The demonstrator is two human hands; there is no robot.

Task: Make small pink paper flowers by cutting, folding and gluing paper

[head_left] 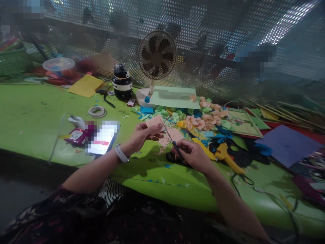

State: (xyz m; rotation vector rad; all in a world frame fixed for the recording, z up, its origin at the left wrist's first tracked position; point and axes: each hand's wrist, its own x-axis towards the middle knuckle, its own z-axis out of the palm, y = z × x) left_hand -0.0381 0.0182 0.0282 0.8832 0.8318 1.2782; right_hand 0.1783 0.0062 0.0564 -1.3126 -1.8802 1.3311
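My left hand (143,135) pinches a small pink paper piece (155,122) above the green table (33,118). A white watch sits on that wrist. My right hand (194,154) is closed around black-handled scissors (172,142), whose blades point up and left and meet the edge of the pink paper. More pink paper (172,135) lies on the table just beneath the blades.
A small fan (156,57), black jug (122,83), tape roll (97,111), phone (103,139) and yellow sheet (86,85) stand behind and left. Paper scraps (203,118), a yellow glue gun (227,154), and purple card (286,144) lie right. Mesh screen behind.
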